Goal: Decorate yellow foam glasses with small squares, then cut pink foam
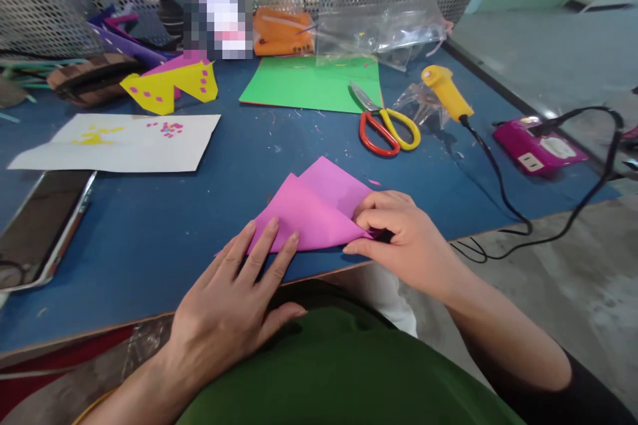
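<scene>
A pink sheet (304, 212), folded over on a slant, lies at the front edge of the blue table. My left hand (234, 285) rests on its left part, fingers spread and pressing flat. At the right corner of the fold, my right hand (393, 226) has its fingers curled round the sheet and pinches it; the fingertips are partly hidden. Just beyond the sheet is a small pink scrap (375, 182). Farther back lie scissors (381, 123) with one red and one yellow handle, their blades resting on a green sheet (309, 83).
A yellow glue gun (448, 93) and a magenta power socket (538, 146) with black cables are at right. On the left are a phone (44, 226), a white sheet (124, 143) with small scraps and a yellow cut-out (164, 89). Behind stand an orange packet (284, 32) and clear plastic (379, 30).
</scene>
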`<action>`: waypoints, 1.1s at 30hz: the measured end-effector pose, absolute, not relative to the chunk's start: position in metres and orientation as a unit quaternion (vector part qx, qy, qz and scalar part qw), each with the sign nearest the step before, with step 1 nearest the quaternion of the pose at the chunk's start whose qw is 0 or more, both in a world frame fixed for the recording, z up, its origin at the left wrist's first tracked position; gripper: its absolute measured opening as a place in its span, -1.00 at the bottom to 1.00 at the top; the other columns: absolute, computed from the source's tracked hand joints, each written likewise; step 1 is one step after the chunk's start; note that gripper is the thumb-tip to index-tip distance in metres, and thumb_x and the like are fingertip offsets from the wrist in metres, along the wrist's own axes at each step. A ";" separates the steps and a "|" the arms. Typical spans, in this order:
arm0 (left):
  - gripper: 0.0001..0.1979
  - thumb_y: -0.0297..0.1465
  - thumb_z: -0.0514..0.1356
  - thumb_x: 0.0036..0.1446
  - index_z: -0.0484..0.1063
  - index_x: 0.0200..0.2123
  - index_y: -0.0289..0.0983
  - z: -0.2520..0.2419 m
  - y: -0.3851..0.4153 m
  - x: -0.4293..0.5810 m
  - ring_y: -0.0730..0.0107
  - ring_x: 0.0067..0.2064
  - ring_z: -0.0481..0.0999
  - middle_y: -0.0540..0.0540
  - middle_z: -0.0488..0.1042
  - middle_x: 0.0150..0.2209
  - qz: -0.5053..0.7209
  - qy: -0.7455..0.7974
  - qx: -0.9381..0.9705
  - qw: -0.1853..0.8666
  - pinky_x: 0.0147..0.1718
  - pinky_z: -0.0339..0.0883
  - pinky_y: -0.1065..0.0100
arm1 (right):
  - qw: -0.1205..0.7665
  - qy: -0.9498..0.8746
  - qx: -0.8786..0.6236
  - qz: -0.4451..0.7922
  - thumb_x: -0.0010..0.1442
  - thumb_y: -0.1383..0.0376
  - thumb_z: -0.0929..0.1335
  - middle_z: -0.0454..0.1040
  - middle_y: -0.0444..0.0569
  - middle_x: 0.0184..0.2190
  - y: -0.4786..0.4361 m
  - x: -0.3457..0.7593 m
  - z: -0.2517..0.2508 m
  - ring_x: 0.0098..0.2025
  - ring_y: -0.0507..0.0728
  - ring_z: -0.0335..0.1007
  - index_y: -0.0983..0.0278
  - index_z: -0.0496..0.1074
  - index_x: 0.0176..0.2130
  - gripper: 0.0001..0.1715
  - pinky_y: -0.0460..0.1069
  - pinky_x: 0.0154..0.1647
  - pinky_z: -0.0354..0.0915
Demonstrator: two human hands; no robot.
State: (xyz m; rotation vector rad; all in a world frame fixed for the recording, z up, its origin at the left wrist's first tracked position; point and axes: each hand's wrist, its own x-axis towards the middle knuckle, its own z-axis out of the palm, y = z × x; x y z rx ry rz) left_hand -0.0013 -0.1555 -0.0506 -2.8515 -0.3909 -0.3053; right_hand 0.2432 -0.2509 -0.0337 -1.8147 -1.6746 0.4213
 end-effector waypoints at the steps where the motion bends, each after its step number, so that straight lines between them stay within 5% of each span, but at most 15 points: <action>1: -0.21 0.02 0.14 0.17 0.18 0.29 -0.41 -0.051 -0.155 -0.001 -0.34 0.19 0.36 -0.49 0.28 0.24 -0.108 -0.134 -0.977 0.123 -0.08 0.47 -0.12 | 0.314 -0.629 -0.690 0.171 0.07 0.31 0.51 0.35 -0.21 -0.45 -0.250 0.244 -0.033 -0.35 0.05 0.29 0.24 0.23 -0.57 -0.58 0.11 -0.03 0.17; 9: -0.19 0.02 0.15 0.16 0.13 0.32 -0.38 -0.052 -0.151 -0.005 -0.31 0.19 0.36 -0.47 0.28 0.25 -0.099 -0.127 -0.980 0.114 -0.05 0.46 -0.10 | 0.322 -0.589 -0.712 0.209 0.03 0.38 0.51 0.43 -0.18 -0.41 -0.255 0.250 -0.026 -0.26 0.09 0.33 0.23 0.29 -0.55 -0.66 0.05 -0.18 0.20; 16: -0.20 -0.01 0.15 0.18 0.13 0.32 -0.40 -0.053 -0.150 -0.006 -0.33 0.18 0.37 -0.48 0.32 0.23 -0.109 -0.124 -0.980 0.115 -0.07 0.46 -0.11 | 0.329 -0.594 -0.699 0.226 0.11 0.36 0.46 0.47 -0.17 -0.41 -0.257 0.254 -0.023 -0.25 0.10 0.35 0.21 0.37 -0.56 -0.71 0.09 -0.07 0.22; 33: -0.17 -0.07 0.17 0.18 0.03 0.36 -0.41 -0.054 -0.150 -0.006 -0.36 0.19 0.35 -0.51 0.29 0.24 -0.102 -0.121 -0.980 0.117 -0.06 0.45 -0.13 | 0.338 -0.605 -0.718 0.063 0.20 0.29 0.42 0.46 -0.07 -0.31 -0.275 0.251 -0.043 -0.19 0.14 0.37 0.20 0.38 -0.42 -0.82 0.16 0.03 0.23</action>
